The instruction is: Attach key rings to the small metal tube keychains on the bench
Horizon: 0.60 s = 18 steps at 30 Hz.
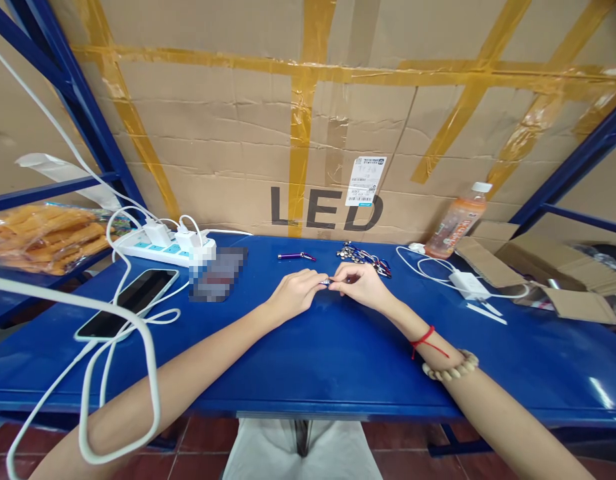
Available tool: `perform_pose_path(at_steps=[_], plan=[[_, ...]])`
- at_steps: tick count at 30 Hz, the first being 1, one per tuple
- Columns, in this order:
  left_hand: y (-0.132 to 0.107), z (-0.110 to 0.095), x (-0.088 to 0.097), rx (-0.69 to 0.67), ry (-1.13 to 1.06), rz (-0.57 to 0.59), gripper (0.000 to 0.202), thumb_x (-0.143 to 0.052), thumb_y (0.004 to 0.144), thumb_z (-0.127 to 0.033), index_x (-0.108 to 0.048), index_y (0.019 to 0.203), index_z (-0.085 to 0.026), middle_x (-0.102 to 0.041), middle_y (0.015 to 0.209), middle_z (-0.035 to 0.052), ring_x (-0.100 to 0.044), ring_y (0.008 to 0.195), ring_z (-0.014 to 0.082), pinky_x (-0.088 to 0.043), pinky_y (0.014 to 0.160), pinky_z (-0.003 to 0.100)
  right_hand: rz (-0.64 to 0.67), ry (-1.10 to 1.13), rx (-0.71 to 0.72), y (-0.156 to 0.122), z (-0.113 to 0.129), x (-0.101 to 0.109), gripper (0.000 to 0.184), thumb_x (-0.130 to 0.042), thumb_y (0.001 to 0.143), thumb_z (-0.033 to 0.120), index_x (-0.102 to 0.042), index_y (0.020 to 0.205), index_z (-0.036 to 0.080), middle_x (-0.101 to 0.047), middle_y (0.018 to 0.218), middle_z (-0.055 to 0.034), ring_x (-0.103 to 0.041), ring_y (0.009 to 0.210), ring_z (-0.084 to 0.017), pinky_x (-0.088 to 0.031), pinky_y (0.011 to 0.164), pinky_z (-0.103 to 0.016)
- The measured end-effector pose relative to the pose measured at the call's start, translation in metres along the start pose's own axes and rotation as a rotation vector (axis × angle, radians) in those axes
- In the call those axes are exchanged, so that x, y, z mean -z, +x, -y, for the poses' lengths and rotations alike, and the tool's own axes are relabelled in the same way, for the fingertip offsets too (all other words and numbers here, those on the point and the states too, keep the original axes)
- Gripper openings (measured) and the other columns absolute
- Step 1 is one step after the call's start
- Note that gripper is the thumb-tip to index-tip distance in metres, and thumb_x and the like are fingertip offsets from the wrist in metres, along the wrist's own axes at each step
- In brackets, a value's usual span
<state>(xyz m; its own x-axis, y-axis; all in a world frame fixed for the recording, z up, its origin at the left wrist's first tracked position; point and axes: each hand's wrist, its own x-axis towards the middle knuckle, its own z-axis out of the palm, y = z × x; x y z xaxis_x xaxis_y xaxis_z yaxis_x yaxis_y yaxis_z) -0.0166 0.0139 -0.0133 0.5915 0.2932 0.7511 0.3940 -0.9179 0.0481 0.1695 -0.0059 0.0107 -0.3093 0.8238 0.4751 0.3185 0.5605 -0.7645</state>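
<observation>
Both my hands meet at the middle of the blue table (pixel 308 353). My left hand (pixel 294 292) and my right hand (pixel 361 283) are closed, pinching a small blue and silver object (pixel 327 282) between their fingertips. It is too small to name. Just behind the hands lies a purple pen-like piece with a metal clip (pixel 297 256), and to its right a heap of several small metal and blue pieces (pixel 362 257). My right wrist wears a red string and a bead bracelet (pixel 451 368).
A phone (pixel 128 303) on a white cable lies at the left, near a white power strip (pixel 163 247) with chargers. A drink bottle (pixel 455 222), a white charger (pixel 469 285) and cardboard pieces (pixel 543 270) sit at the right. A large taped cardboard box (pixel 328 113) stands behind.
</observation>
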Motion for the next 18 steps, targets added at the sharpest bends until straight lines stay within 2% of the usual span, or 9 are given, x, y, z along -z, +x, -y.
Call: perform_pose_path(at_steps=[7, 11, 18], plan=[[0.0006, 0.0007, -0.0006, -0.013, 0.087, 0.000, 0.025, -0.039, 0.092, -0.022, -0.063, 0.094, -0.014, -0.068, 0.080, 0.0051, -0.058, 0.068, 0.0139, -0.048, 0.065, 0.026, 0.029, -0.085, -0.137, 0.0002, -0.0048, 0.0011, 0.033, -0.072, 0.063, 0.044, -0.060, 0.057, 0.014, -0.059, 0.055, -0.0022, -0.052, 0.043, -0.010, -0.040, 0.043, -0.022], [0.0012, 0.0016, -0.0008, -0.009, 0.079, -0.030, 0.025, -0.041, 0.092, -0.022, -0.063, 0.099, -0.014, -0.068, 0.083, 0.0053, -0.056, 0.068, 0.0142, -0.048, 0.064, 0.026, 0.007, -0.042, -0.188, 0.0014, -0.0047, 0.0007, 0.033, -0.074, 0.060, 0.045, -0.061, 0.058, 0.014, -0.059, 0.054, -0.0018, -0.053, 0.043, -0.011, -0.040, 0.042, -0.022], [0.0019, 0.0023, -0.0016, 0.040, 0.002, -0.030, 0.028, -0.041, 0.092, -0.025, -0.059, 0.113, -0.016, -0.067, 0.082, 0.0040, -0.055, 0.070, 0.0140, -0.049, 0.067, 0.026, -0.007, -0.005, -0.208, 0.0039, -0.0024, 0.0044, 0.035, -0.074, 0.057, 0.047, -0.062, 0.059, 0.014, -0.057, 0.052, -0.0008, -0.052, 0.042, -0.010, -0.039, 0.043, -0.022]])
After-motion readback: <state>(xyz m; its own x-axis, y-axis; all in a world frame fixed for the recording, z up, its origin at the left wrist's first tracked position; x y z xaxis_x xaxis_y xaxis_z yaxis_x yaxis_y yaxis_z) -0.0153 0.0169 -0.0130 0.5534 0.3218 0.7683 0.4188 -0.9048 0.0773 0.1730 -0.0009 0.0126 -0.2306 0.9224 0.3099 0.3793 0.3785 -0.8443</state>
